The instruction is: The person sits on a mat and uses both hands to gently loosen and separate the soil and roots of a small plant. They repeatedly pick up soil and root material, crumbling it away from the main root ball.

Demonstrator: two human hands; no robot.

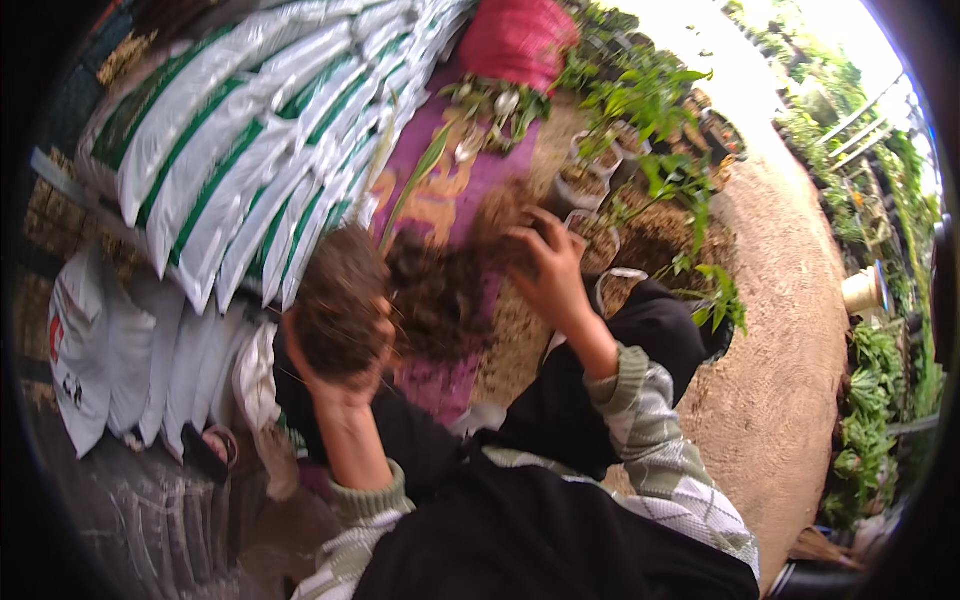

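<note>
A brown root ball with fine roots [341,300] rests in my left hand [349,375], whose palm is under it. Long narrow leaves, one of them green [424,172], rise above it; whether they join this root ball I cannot tell. My right hand [551,262] is raised with its fingers apart and curved, beside a blurred brown clump [502,217] that seems loose from it. Between the hands, dark loose soil or fibre [439,300] lies heaped on a purple printed sheet [457,382].
Stacked white and green plastic sacks [217,165] fill the left. A red mesh sack [517,37] stands at the top, near leafy cuttings [506,112]. Potted plants in white bags [581,184] stand close to the right hand. More greenery [870,397] lines the far right.
</note>
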